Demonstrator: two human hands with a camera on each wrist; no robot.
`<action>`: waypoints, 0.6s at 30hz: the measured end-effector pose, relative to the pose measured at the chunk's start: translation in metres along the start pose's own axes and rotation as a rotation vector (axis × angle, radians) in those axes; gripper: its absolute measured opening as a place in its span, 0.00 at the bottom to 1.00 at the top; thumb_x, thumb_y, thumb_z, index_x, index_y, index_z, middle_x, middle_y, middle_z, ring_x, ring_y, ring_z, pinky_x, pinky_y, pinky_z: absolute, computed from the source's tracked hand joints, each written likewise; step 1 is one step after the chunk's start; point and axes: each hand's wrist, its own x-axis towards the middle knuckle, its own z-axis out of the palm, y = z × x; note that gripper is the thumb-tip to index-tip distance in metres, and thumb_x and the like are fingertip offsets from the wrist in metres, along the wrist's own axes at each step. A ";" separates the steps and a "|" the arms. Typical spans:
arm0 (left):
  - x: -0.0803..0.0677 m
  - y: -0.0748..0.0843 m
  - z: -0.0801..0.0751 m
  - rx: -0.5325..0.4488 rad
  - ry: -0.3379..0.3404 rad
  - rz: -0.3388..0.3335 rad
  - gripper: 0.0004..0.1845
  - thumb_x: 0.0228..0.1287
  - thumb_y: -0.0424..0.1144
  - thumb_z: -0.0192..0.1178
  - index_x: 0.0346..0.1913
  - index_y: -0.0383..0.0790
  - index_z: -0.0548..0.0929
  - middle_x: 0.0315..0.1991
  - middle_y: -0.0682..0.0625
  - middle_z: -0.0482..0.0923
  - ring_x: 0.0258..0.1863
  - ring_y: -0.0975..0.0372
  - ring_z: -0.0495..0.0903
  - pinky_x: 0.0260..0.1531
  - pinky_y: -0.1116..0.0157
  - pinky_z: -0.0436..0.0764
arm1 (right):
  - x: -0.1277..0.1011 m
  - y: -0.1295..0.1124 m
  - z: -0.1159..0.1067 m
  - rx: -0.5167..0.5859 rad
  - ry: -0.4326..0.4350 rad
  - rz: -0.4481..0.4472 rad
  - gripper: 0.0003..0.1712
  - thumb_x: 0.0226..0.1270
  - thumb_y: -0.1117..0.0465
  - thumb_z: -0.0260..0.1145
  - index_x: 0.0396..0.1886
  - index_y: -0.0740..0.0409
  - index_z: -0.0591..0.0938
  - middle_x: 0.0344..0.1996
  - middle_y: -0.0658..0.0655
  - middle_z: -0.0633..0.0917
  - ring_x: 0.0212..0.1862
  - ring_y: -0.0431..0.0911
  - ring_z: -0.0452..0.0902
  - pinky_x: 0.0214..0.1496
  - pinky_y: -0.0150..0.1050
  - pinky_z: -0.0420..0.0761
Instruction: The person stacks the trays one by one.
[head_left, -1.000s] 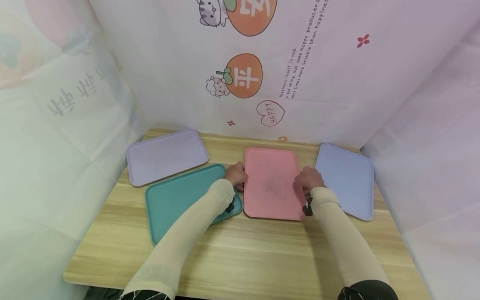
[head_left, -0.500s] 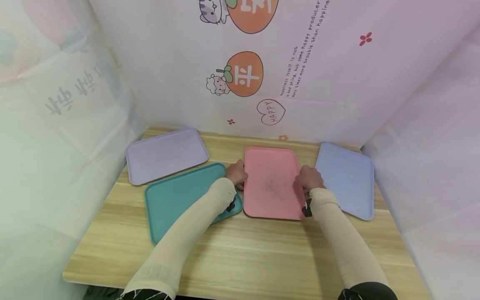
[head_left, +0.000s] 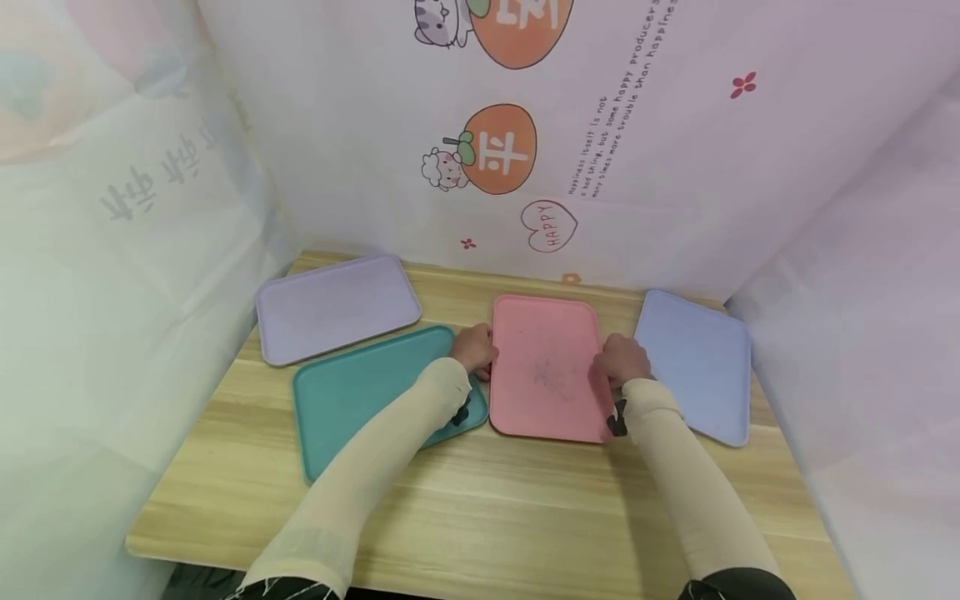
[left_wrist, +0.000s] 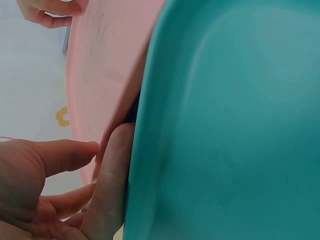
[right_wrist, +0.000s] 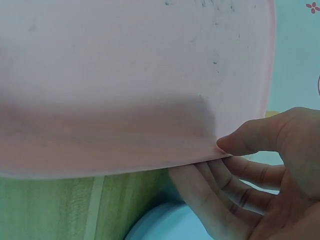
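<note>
Between my hands a pink rectangular tray (head_left: 543, 367), with dark scuffs on its surface, stands lengthwise on the wooden table. My left hand (head_left: 474, 348) grips its left edge, thumb at the rim (left_wrist: 82, 154) and fingers tucked in beside the teal tray (head_left: 367, 387). At the opposite edge, my right hand (head_left: 624, 360) pinches the rim, its thumb (right_wrist: 250, 136) on top and its other fingers underneath. The teal tray lies just left of the pink one, partly covered by my left forearm.
A lavender tray (head_left: 341, 307) lies at the back left, beyond the teal one. On the right is a light blue tray (head_left: 697, 367), close by my right hand. Printed white sheeting (head_left: 637, 233) walls off the back and sides of the wooden table (head_left: 525, 517).
The head view has shifted slightly. Both hands keep hold of the pink tray, and the trays stay in place.
</note>
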 end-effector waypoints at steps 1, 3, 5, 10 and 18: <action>0.000 -0.002 -0.001 -0.014 -0.003 0.002 0.17 0.83 0.33 0.56 0.67 0.34 0.80 0.34 0.42 0.86 0.23 0.58 0.87 0.22 0.64 0.92 | 0.000 0.000 0.000 -0.012 0.009 0.001 0.19 0.69 0.64 0.56 0.15 0.52 0.70 0.14 0.52 0.77 0.17 0.47 0.78 0.17 0.36 0.79; 0.002 -0.006 -0.004 -0.041 -0.015 0.008 0.20 0.85 0.37 0.54 0.71 0.35 0.78 0.33 0.42 0.86 0.23 0.57 0.89 0.24 0.63 0.93 | 0.001 0.000 0.002 -0.049 0.028 0.012 0.17 0.71 0.61 0.57 0.18 0.55 0.74 0.18 0.55 0.80 0.22 0.50 0.79 0.21 0.41 0.80; 0.004 -0.010 -0.008 -0.051 -0.030 0.017 0.23 0.86 0.39 0.55 0.76 0.36 0.75 0.33 0.42 0.87 0.23 0.56 0.90 0.26 0.61 0.94 | 0.003 0.000 0.003 -0.090 0.058 0.018 0.16 0.75 0.57 0.58 0.26 0.60 0.78 0.25 0.61 0.84 0.28 0.54 0.81 0.26 0.47 0.82; 0.012 -0.022 -0.017 0.000 -0.033 0.062 0.28 0.78 0.37 0.57 0.78 0.37 0.74 0.38 0.41 0.90 0.23 0.56 0.91 0.25 0.62 0.92 | 0.009 -0.005 0.008 -0.143 0.140 0.008 0.20 0.80 0.51 0.61 0.47 0.68 0.82 0.43 0.72 0.88 0.39 0.62 0.85 0.39 0.63 0.89; -0.010 -0.021 -0.037 -0.007 0.012 0.053 0.24 0.78 0.34 0.59 0.73 0.35 0.77 0.51 0.37 0.88 0.25 0.56 0.90 0.28 0.63 0.93 | 0.008 -0.035 0.015 -0.122 0.178 -0.091 0.16 0.78 0.52 0.62 0.41 0.63 0.84 0.38 0.64 0.88 0.34 0.55 0.81 0.33 0.56 0.85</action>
